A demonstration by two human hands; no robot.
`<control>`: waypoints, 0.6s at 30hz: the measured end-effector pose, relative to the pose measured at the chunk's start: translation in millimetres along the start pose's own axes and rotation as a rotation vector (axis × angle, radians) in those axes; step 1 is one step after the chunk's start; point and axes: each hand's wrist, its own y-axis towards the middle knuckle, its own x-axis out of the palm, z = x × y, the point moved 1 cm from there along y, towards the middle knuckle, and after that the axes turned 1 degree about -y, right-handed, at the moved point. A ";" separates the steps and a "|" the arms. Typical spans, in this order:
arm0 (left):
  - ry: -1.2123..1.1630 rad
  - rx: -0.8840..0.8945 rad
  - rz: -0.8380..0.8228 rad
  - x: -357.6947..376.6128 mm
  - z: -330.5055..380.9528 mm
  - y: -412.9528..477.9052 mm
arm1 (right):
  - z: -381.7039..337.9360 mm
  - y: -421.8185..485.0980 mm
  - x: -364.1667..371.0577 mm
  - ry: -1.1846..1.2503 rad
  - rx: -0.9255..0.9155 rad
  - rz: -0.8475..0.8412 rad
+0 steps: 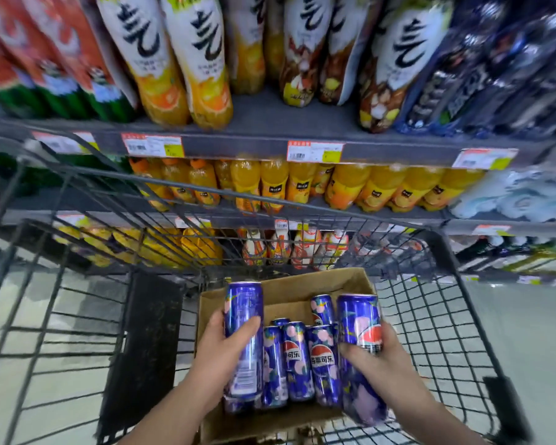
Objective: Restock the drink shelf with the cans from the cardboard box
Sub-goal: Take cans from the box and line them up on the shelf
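Note:
An open cardboard box (289, 285) sits inside a black wire shopping cart (437, 316). Several tall blue cans (297, 358) with a peach print stand upright in the box. My left hand (220, 358) grips one blue can (244, 313), raised above the others at the box's left side. My right hand (377, 354) grips another blue can (357, 319), lifted at the box's right side. Both held cans are upright and slightly tilted.
Behind the cart, grey shelves (264, 146) hold large juice bottles on top, orange drink bottles (302, 184) in the middle and smaller bottles (280, 248) below. Price tags (315, 151) line the shelf edges. A black panel (145, 348) stands in the cart left of the box.

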 end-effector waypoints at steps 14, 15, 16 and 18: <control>0.104 0.264 -0.441 107.6 92.9 -175.5 | -28.8 -182.1 -127.5 0.237 -0.171 0.391; 0.116 0.268 -0.476 121.7 91.2 -185.2 | -21.9 -192.9 -142.0 0.245 -0.163 0.428; 0.132 0.276 -0.510 136.6 87.5 -195.1 | -13.7 -203.7 -156.5 0.248 -0.147 0.461; 0.172 0.301 -0.579 169.3 77.3 -217.2 | 5.8 -226.2 -189.0 0.271 -0.137 0.525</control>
